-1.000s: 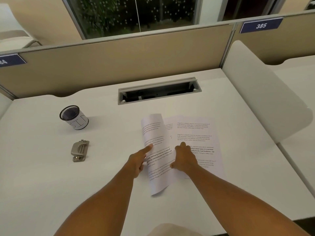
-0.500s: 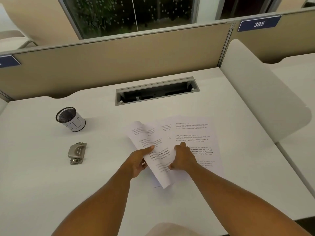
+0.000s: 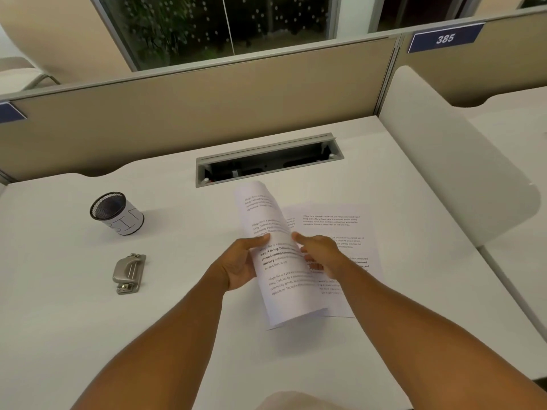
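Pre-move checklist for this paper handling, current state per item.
1. Left hand grips the curled sheet, thumb on top: ok.
2. Right hand has a firm hold on that sheet: cannot tell; its fingers sit at the sheet's right edge.
3. Flat sheets lie flat on the desk: ok.
4. Hole punch lies apart from both hands: ok.
5. Mesh cup stands on the desk, apart from the paper: ok.
6. Curled sheet free of creases: cannot tell.
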`<state>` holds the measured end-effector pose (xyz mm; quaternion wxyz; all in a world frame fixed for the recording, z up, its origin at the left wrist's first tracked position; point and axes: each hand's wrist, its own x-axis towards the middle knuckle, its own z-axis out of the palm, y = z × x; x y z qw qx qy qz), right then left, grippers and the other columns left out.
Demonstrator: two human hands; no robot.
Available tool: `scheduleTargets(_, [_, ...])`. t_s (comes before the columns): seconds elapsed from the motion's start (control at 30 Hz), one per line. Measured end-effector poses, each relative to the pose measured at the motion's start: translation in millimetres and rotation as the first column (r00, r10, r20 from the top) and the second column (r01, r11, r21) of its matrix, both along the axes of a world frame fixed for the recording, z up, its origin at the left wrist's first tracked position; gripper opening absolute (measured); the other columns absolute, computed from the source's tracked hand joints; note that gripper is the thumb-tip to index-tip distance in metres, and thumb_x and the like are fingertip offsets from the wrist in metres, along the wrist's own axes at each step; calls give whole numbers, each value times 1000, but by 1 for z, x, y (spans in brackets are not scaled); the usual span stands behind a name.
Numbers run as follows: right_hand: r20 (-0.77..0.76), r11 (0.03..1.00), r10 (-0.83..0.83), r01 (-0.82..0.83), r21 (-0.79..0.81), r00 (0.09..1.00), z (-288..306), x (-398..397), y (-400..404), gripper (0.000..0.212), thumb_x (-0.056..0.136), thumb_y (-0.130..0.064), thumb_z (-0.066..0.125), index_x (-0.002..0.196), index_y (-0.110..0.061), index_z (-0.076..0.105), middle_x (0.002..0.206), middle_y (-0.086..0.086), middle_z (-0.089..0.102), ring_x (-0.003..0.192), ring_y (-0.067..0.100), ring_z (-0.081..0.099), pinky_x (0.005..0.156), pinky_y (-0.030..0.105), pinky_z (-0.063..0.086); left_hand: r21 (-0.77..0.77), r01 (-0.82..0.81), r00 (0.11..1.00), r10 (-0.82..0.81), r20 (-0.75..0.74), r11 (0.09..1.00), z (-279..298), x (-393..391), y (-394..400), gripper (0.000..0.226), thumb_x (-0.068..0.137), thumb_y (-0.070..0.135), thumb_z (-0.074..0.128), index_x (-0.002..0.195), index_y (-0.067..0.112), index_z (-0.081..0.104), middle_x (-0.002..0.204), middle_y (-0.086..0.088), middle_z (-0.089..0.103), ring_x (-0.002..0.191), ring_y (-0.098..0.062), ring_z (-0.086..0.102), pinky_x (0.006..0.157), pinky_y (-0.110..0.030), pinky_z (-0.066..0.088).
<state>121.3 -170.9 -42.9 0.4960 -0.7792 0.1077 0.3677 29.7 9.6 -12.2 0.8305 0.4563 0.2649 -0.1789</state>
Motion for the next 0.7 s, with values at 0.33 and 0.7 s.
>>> scheduleTargets(0.33, [-364,863,-182,326,386,914,0,8,-24,65,68,-53,81,114,-9,66,111,16,71,105,34,68,89,54,55,-134,-1,998,9,57,991,12,27,-15,29,85,8,71,114,7,73,125,-22,67,111,-40,67,86,-52,56])
scheduleTargets(0.7, [111,880,-475,468,80,873,-11,21,-67,23,84,-23,69,100,-10,58,103,7,67,93,24,65,74,32,54,528,61,993,0,-116,847,-14,49,-36,29,94,16,67,123,12,67,113,-9,74,96,-28,72,77,-42,60])
